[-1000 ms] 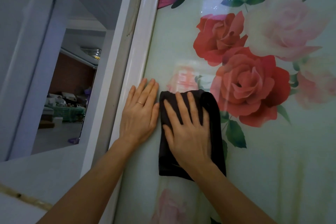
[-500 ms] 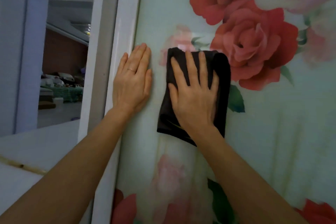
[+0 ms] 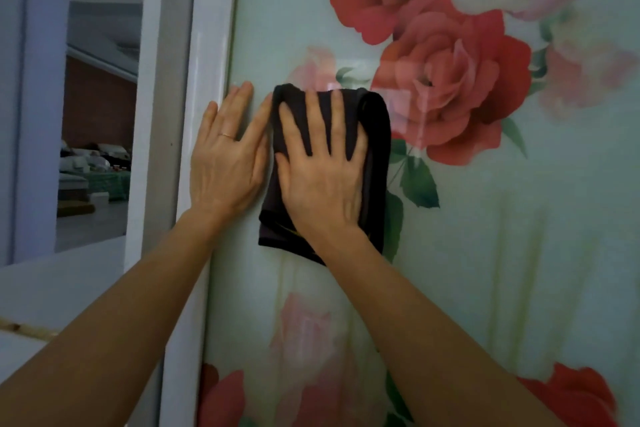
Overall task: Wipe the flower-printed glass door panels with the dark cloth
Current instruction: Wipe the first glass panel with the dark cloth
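cloth [image 3: 375, 156]: dark, folded into a thick pad, pressed vs the glass panel [image 3: 502, 253] near its left edge, just left of the big red rose print [image 3: 450, 87].
right grip [image 3: 322, 180]: bare hand, fully open, fingers straight & spread, palm flat on the cloth. pins it to the glass, nothing curled round it.
left grip [image 3: 227, 163]: also open & flat, bare on the glass just beside the cloth, pinky at the white door frame [image 3: 207, 45]. holds nothing. ring [image 3: 227, 136] on one finger.
step (my read): mid-wipe on the left strip of the panel. can't tell clean from dirty w/ the glare.
handling, cloth: prob. soft, light, limp. only palm pressure keeps it up, so ease off & it'd likely slide or drop. best hold = flat palm on the middle of the pad, fingers toward the top fold so it doesn't unroll.
handling, glass: stiff, slick, breakable. even push, no hard leaning.
risk: cloth edge bunching vs the frame.
beyond frame: dim room w/ a bed [image 3: 93, 177], blurry.
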The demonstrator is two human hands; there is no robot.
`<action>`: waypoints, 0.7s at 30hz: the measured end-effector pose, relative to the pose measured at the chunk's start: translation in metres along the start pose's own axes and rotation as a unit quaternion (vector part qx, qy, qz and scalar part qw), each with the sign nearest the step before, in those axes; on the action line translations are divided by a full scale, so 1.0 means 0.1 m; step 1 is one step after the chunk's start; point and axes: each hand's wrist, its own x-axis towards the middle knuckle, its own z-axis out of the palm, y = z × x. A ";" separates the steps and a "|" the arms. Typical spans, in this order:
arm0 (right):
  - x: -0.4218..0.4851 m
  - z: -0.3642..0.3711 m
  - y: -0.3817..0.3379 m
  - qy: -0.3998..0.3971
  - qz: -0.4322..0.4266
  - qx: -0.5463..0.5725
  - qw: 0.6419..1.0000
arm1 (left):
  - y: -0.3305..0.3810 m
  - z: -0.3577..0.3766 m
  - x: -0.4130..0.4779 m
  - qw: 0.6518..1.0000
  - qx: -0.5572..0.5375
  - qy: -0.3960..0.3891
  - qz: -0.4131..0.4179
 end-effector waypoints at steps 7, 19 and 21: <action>-0.24 -0.23 0.75 0.049 0.037 -0.047 0.997 | 0.02 0.00 0.02 1.000 -0.012 -0.003 -0.009; -0.03 -0.14 0.43 0.014 -0.001 -0.018 1.000 | 0.12 0.00 0.01 0.999 0.008 -0.028 -0.041; -0.07 -0.20 0.56 0.008 -0.020 -0.017 1.000 | 0.23 0.02 0.00 0.997 -0.002 -0.033 -0.071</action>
